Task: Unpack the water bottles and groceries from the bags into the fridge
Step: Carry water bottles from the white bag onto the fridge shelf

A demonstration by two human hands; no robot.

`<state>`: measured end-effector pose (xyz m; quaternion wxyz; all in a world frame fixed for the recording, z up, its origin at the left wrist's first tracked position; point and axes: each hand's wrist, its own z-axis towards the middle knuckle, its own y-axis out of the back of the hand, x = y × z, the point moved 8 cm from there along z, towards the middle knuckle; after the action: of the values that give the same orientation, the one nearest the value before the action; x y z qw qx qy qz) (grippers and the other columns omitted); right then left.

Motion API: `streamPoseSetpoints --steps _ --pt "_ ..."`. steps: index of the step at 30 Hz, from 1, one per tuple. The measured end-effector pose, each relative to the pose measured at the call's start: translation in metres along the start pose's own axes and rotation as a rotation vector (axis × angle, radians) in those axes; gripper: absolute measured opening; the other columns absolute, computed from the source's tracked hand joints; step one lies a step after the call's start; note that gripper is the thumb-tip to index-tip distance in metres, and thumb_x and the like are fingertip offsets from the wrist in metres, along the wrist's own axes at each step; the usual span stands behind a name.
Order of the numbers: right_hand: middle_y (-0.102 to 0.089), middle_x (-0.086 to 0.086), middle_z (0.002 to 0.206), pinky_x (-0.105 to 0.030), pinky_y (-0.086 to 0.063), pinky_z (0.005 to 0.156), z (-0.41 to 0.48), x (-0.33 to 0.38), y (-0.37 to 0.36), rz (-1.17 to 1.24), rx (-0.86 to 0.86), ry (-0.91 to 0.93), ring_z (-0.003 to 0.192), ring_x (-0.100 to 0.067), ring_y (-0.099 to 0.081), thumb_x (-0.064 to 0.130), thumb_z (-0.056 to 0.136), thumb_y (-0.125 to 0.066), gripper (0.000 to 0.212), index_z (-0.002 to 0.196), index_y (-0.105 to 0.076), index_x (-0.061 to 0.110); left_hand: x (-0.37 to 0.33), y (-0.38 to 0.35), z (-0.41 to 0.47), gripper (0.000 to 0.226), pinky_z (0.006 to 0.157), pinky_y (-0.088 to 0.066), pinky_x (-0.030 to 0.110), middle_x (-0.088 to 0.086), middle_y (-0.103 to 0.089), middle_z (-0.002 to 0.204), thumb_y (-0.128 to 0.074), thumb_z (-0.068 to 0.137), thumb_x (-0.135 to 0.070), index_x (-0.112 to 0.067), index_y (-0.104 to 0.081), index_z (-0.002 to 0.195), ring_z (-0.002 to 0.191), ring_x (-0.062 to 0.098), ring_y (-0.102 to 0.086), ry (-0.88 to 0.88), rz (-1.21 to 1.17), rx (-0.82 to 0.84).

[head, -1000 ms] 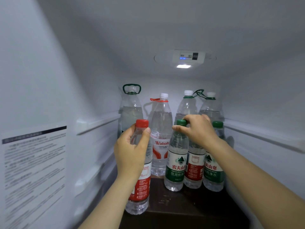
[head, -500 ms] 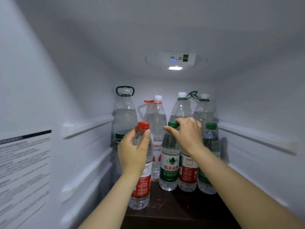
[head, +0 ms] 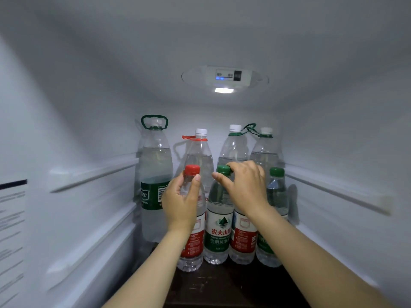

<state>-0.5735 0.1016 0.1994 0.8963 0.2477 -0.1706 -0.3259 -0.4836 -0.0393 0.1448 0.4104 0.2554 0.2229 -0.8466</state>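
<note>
Inside the fridge, my left hand (head: 181,201) grips the neck of a red-capped, red-labelled water bottle (head: 193,245) standing upright at the left of the front row. My right hand (head: 243,187) rests over the tops of a green-capped, green-labelled bottle (head: 219,232) and a red-labelled bottle (head: 243,238), its fingers curled at the green cap. Another green-capped bottle (head: 275,192) stands at the right of that row. All rest on the dark shelf (head: 222,283).
Behind the row stand several large bottles: one with a green handle (head: 155,181) at the left, one with a red ring (head: 200,152), two with white caps (head: 235,143) at the right. White side walls carry shelf rails (head: 93,172). A lit control panel (head: 224,78) sits on the ceiling.
My left hand has pushed the red-capped bottle farther back, and it now stands beside the green-labelled one. My right hand stays on the front-row tops. The view has moved closer in.
</note>
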Motion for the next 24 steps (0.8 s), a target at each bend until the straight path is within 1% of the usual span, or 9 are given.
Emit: streamPoseSetpoints --steps 3,7,8,11,14,16,19,21,24 --pt "-0.064 0.007 0.105 -0.036 -0.030 0.100 -0.001 -0.001 0.001 -0.006 0.001 0.003 0.108 -0.015 -0.049 0.065 0.088 -0.043 0.050 0.105 -0.064 0.023 0.004 -0.004 0.003 0.020 0.066 -0.037 0.001 -0.013 -0.068 0.081 -0.050 0.081 -0.058 -0.042 -0.062 0.085 0.080 -0.002 -0.060 -0.032 0.001 -0.001" --pt "-0.064 0.008 0.106 -0.037 -0.029 0.101 -0.001 -0.003 0.001 -0.016 0.010 0.002 0.109 -0.015 -0.049 0.066 0.088 -0.041 0.052 0.106 -0.064 0.024 0.012 -0.003 0.008 0.014 0.070 -0.038 0.001 -0.016 -0.068 0.085 -0.051 0.084 -0.054 -0.045 -0.061 0.088 0.084 -0.007 -0.059 -0.006 -0.010 -0.006" --pt "-0.064 0.008 0.106 -0.037 -0.029 0.101 -0.001 -0.002 0.001 -0.012 0.012 0.003 0.109 -0.015 -0.049 0.066 0.088 -0.041 0.052 0.106 -0.064 0.024 0.014 -0.003 0.009 0.017 0.070 -0.040 0.005 -0.016 -0.068 0.085 -0.051 0.084 -0.055 -0.043 -0.062 0.088 0.083 -0.006 -0.059 -0.002 -0.013 -0.007" --pt "-0.064 0.008 0.107 -0.036 -0.029 0.102 -0.002 0.002 0.001 0.001 0.016 0.018 0.110 -0.015 -0.048 0.066 0.088 -0.041 0.051 0.107 -0.063 0.024 0.017 -0.008 0.009 0.035 0.068 -0.043 0.019 -0.008 -0.068 0.081 -0.046 0.082 -0.060 -0.032 -0.066 0.088 0.077 0.003 -0.060 -0.016 -0.008 0.017" --pt "-0.063 0.007 0.106 -0.036 -0.028 0.102 -0.003 0.006 0.000 0.012 0.015 0.032 0.111 -0.015 -0.048 0.065 0.089 -0.041 0.050 0.106 -0.063 0.023 0.021 -0.011 0.009 0.042 0.070 -0.045 0.022 -0.006 -0.068 0.083 -0.044 0.083 -0.061 -0.027 -0.068 0.090 0.082 0.009 -0.062 -0.026 -0.007 0.028" --pt "-0.063 0.008 0.106 -0.036 -0.027 0.103 -0.006 0.006 0.002 0.058 -0.002 0.052 0.111 -0.015 -0.048 0.062 0.090 -0.042 0.047 0.105 -0.062 0.023 0.023 -0.009 0.010 0.045 0.070 -0.045 0.023 -0.006 -0.068 0.083 -0.044 0.084 -0.061 -0.024 -0.068 0.092 0.082 0.009 -0.062 -0.026 -0.002 0.011" --pt "-0.060 0.007 0.115 -0.033 -0.024 0.106 -0.009 0.006 0.007 0.132 -0.009 0.071 0.118 -0.014 -0.044 0.052 0.093 -0.047 0.040 0.116 -0.060 0.022 0.025 -0.013 0.013 0.044 0.071 -0.045 0.023 -0.007 -0.068 0.084 -0.043 0.085 -0.060 -0.025 -0.068 0.093 0.083 0.007 -0.062 -0.026 0.001 0.017" --pt "-0.057 0.006 0.123 -0.031 -0.022 0.108 -0.009 0.005 0.008 0.154 0.012 0.059 0.123 -0.012 -0.039 0.046 0.094 -0.052 0.041 0.125 -0.056 0.020 0.026 -0.016 0.013 0.044 0.071 -0.045 0.022 -0.008 -0.067 0.084 -0.043 0.086 -0.059 -0.024 -0.068 0.095 0.083 0.007 -0.061 -0.032 0.006 0.030" --pt "-0.056 0.006 0.127 -0.031 -0.022 0.111 -0.009 0.008 0.011 0.188 0.010 0.058 0.126 -0.011 -0.039 0.040 0.093 -0.056 0.041 0.129 -0.054 0.020 0.029 -0.016 0.013 0.044 0.073 -0.046 0.023 -0.008 -0.067 0.087 -0.043 0.086 -0.060 -0.025 -0.068 0.097 0.086 0.006 -0.061 -0.026 0.004 0.043"
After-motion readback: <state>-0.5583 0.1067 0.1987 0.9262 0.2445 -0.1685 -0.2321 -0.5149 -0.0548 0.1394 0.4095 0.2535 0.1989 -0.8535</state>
